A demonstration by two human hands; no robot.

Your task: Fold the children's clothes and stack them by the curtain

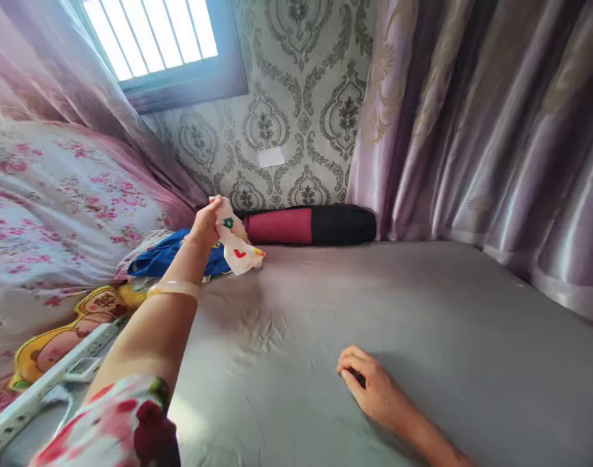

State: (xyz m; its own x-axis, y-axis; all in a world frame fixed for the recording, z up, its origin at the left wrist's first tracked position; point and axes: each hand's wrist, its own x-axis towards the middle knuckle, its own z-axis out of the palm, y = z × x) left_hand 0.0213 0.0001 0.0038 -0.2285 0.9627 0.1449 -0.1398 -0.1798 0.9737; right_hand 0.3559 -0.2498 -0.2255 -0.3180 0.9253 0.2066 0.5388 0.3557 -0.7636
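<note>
My left hand (207, 224) is stretched far forward, closed on one end of a small white cloth (236, 250) printed with a red heart and green and yellow marks. The cloth hangs down from my fingers over the grey sheet. Just beneath that hand lies a crumpled blue cloth (162, 256), partly hidden by my forearm. My right hand (367, 379) is low over the grey bed sheet (422, 311), its fingers curled with the thumb against them. Nothing shows in it.
A long red and black roll (281, 226) lies along the patterned wall. Purple curtains (437, 130) hang at the right. On the left are a flowered drape (82, 201), yellow cartoon cushions (58, 344) and a white metal rail (48, 383). Wrinkles mark the sheet's left part.
</note>
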